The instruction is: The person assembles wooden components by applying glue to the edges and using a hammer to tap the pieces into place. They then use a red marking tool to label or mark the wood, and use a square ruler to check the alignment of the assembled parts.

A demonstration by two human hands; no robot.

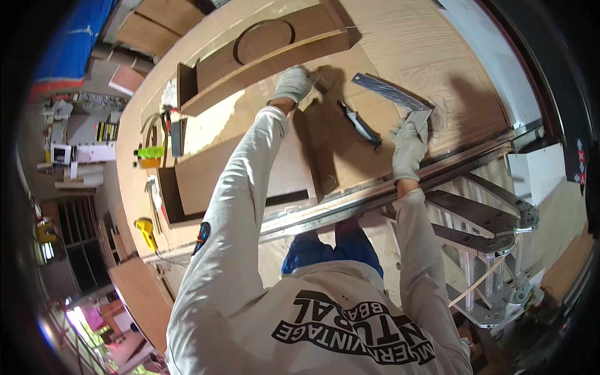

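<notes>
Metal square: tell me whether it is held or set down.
Held: the right hand's gloved fingers close around the metal square's short arm.

My metal square (pixel 389 92): silver, shaped like an L | I hold its short leg; its long leg points away from me and left | far wooden box (pixel 267 74): brown, long, open on top, a dark ring (pixel 237 47) inside, left of the square | near wooden box (pixel 290 165): brown, open on top, closer to me, partly hidden
</notes>
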